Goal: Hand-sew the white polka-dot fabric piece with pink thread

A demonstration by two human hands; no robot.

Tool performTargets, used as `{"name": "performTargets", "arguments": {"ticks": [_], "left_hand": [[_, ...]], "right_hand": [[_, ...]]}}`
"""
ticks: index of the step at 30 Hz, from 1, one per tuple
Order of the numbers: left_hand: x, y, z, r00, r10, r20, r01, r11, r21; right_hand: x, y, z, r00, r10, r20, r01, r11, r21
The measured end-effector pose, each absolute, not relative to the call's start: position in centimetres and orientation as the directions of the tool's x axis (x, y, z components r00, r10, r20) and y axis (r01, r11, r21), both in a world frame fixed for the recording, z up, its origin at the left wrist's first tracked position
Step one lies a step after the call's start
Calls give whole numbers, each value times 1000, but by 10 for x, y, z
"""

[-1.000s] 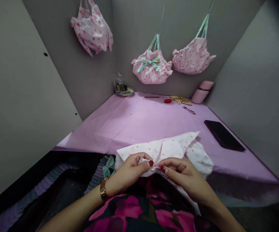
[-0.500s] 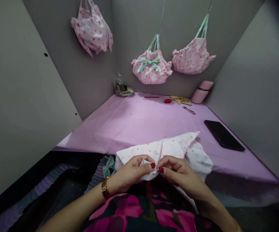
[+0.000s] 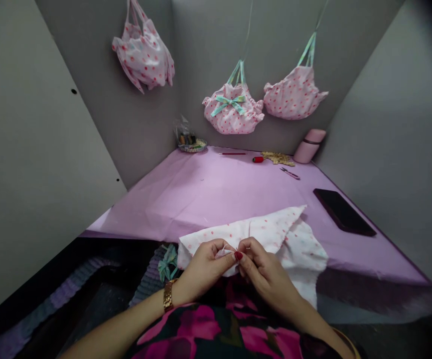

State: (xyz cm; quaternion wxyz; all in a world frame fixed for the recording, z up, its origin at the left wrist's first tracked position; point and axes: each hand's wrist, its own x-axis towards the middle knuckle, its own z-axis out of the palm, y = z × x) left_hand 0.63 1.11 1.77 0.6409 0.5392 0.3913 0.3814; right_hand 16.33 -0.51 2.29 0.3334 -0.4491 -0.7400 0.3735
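At lower center I see my left hand (image 3: 203, 267) and right hand (image 3: 262, 264) together, fingertips meeting, the left pinching a fold of the dotted cloth (image 3: 245, 230); whether the right grips it too I cannot tell. The cloth spreads over the near edge of the purple table (image 3: 216, 192), and a black phone (image 3: 345, 212) lies at right.

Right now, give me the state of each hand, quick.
Left hand: closed, pinching the dotted white cloth.
Right hand: closed, fingertips together at the same cloth, beside the left's; exactly what they grip cannot be told.
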Motion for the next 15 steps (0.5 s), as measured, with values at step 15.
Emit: {"name": "performTargets", "arguments": {"ticks": [15], "left_hand": [[2, 14, 12, 373, 923, -93, -55, 122, 991]], "right_hand": [[229, 19, 62, 255, 942, 220, -166, 267, -949]]}}
